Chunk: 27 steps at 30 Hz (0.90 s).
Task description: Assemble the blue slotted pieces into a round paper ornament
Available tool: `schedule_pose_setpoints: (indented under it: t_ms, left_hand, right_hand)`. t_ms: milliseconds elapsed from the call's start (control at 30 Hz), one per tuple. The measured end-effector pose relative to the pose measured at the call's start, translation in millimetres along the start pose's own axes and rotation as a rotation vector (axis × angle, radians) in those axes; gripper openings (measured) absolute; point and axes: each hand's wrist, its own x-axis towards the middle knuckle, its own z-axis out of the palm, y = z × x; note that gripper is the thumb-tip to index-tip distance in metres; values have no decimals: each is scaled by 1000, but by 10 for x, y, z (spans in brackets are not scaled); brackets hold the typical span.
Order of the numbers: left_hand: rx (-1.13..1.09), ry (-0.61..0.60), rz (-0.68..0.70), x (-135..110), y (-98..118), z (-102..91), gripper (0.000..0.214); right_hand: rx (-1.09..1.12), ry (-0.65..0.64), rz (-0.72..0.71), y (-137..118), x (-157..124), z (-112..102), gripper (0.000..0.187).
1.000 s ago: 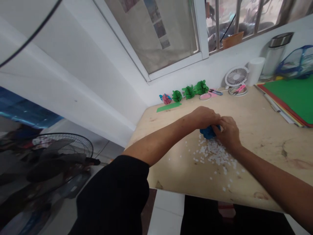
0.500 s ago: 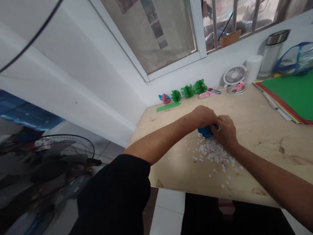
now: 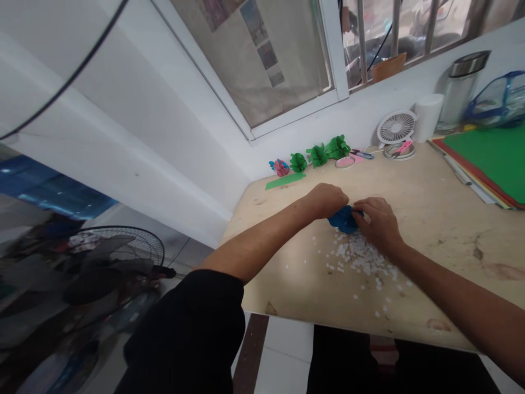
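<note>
Head view: a black sleeve (image 3: 184, 334) fills the lower left, its bare forearm reaching across; the other bare forearm enters from the lower right.
Floor: pale tiles (image 3: 283, 350) and a dark brown strip (image 3: 252, 350) show below the front edge.
Counter: light wood-grained counter (image 3: 287, 290), with brownish marks towards its right side.
White scraps: many small white scraps (image 3: 361, 257) lie scattered on the wood, densest just in front of the blue paper piece (image 3: 343, 221).
Blue paper piece: over the counter between the two hands, at the far edge of the scraps; rounded and folded, partly covered by fingers.
Right hand: the right hand (image 3: 378, 221) has thumb and fingertips together on the blue piece's right side.
Left hand: the left hand (image 3: 328, 201) is bent down at the piece's upper left; its fingertips are hidden, so whether they grip cannot be told.
Green strip: a flat green strip (image 3: 285, 181) lies near the wall.
Paper figures: one pink-and-blue figure (image 3: 281, 167) and three green figures (image 3: 317, 155) stand in a row behind it.
Right-hand stack: coloured sheets, a green sheet (image 3: 488, 164) uppermost.
Back wall: a small white fan (image 3: 396, 128) stands beside a white roll (image 3: 429, 117) and a metal-lidded bottle (image 3: 462, 96).
Window: a white-framed window (image 3: 274, 60) stands above, metal bars (image 3: 395, 33) at its right.
</note>
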Motion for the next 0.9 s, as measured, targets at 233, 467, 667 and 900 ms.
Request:
schedule_pose_setpoints:
  t_ms: [233,467,667,900]
  left_hand:
    - [-71,-49,-39,-60,-42,102,25]
    - [-137,41,17,14,13,292,27]
    - [-156,35,2,53,28,341,25]
    - [-182,28,-38,20,12,341,25]
  right_hand:
    - [-23,-50,-25,25,-19,52,18]
    - [-24,-52,-45,48,-35,38,17]
    - [-28,-59,-47,0,-41,28,17]
    - [-21,-67,34,-6,-68,70,22]
